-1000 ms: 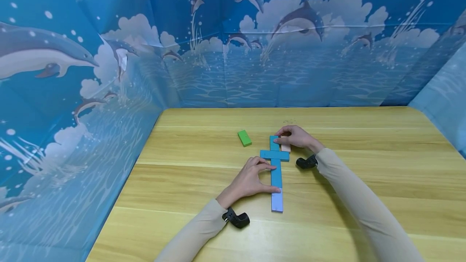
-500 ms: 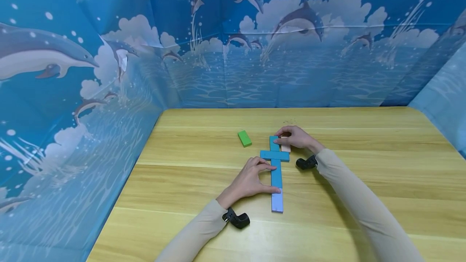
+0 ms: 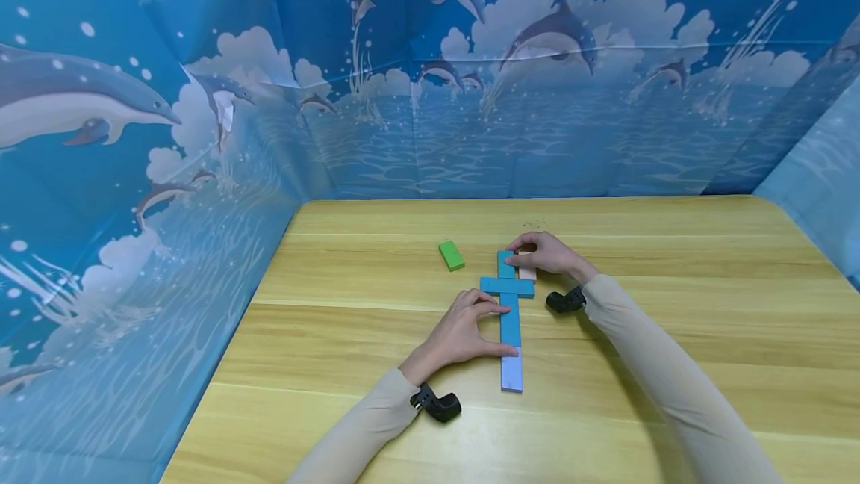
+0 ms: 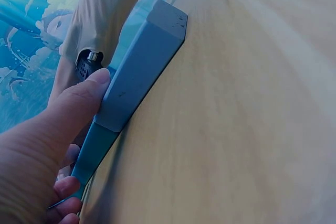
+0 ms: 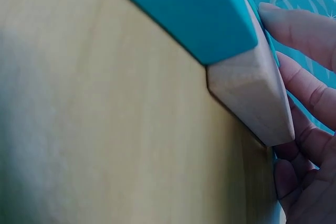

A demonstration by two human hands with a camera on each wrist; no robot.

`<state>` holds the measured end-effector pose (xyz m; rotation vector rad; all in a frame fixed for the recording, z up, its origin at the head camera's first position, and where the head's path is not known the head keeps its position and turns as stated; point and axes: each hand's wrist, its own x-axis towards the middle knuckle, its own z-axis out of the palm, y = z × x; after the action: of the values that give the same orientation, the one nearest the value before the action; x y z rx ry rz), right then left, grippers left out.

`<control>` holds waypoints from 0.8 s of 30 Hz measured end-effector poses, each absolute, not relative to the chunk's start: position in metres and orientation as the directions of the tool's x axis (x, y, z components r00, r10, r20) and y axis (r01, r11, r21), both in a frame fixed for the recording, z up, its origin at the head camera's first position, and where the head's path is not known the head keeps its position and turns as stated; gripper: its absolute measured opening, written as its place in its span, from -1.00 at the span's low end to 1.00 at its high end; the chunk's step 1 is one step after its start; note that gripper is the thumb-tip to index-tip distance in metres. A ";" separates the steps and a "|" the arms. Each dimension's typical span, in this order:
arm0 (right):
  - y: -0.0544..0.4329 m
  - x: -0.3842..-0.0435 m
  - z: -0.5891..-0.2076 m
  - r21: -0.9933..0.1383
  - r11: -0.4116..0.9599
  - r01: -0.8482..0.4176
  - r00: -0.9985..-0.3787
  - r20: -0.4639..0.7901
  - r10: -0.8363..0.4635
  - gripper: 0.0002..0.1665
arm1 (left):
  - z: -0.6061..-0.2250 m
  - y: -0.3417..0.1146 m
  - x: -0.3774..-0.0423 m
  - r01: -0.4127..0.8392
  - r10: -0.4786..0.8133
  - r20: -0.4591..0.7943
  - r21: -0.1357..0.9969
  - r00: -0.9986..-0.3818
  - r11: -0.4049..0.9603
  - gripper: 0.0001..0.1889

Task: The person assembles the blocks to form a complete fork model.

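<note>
Flat blocks form a cross on the table: a teal block at the far end, a blue crossbar block, a blue stem block and a lavender block at the near end. My left hand rests along the stem from its left, fingers on the blue stem block, thumb at the lavender block's joint. With thumb and forefinger, my right hand pinches the far teal block. Partly under that hand, a pale pink block stands beside the teal one, against the crossbar.
A green block lies apart, left of the cross. The wooden table ends at a blue dolphin-print backdrop. Black wrist cameras hang near the tabletop below both wrists.
</note>
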<state>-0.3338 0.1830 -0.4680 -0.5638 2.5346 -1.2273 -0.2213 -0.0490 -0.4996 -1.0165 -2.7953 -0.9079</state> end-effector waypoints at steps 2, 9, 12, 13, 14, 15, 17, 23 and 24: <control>0.186 -0.339 -0.475 -0.789 0.568 -0.234 -0.886 -0.067 -0.458 -0.57 | -0.500 -0.049 -0.221 0.596 0.578 0.218 0.515 -0.786 0.616 -0.26; 0.188 -0.342 -0.478 -0.796 0.557 -0.235 -0.882 -0.066 -0.466 -0.57 | -0.500 -0.049 -0.221 0.596 0.577 0.221 0.518 -0.786 0.613 -0.27; 0.189 -0.342 -0.477 -0.798 0.556 -0.232 -0.882 -0.070 -0.467 -0.58 | -0.500 -0.049 -0.222 0.602 0.578 0.229 0.515 -0.783 0.611 -0.27; 0.189 -0.342 -0.477 -0.798 0.557 -0.231 -0.881 -0.071 -0.467 -0.58 | -0.500 -0.049 -0.222 0.604 0.579 0.232 0.513 -0.782 0.610 -0.27; 0.188 -0.342 -0.476 -0.796 0.558 -0.234 -0.881 -0.070 -0.469 -0.57 | -0.500 -0.049 -0.222 0.605 0.579 0.234 0.513 -0.781 0.609 -0.27; 0.188 -0.342 -0.476 -0.794 0.560 -0.235 -0.881 -0.070 -0.468 -0.56 | -0.500 -0.049 -0.222 0.606 0.579 0.235 0.512 -0.781 0.609 -0.27; 0.188 -0.341 -0.476 -0.793 0.560 -0.239 -0.880 -0.066 -0.469 -0.55 | -0.501 -0.049 -0.222 0.605 0.580 0.234 0.513 -0.781 0.608 -0.27; 0.190 -0.340 -0.478 -0.799 0.544 -0.256 -0.880 -0.041 -0.474 -0.51 | -0.500 -0.049 -0.221 0.602 0.579 0.230 0.518 -0.782 0.608 -0.26; 0.190 -0.339 -0.479 -0.799 0.544 -0.256 -0.882 -0.036 -0.469 -0.51 | -0.500 -0.049 -0.221 0.602 0.579 0.230 0.516 -0.782 0.609 -0.26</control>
<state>-0.3394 0.1902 -0.4786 -0.6083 2.5360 -1.2526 -0.2209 -0.0488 -0.5002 -1.0216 -2.7825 -0.9156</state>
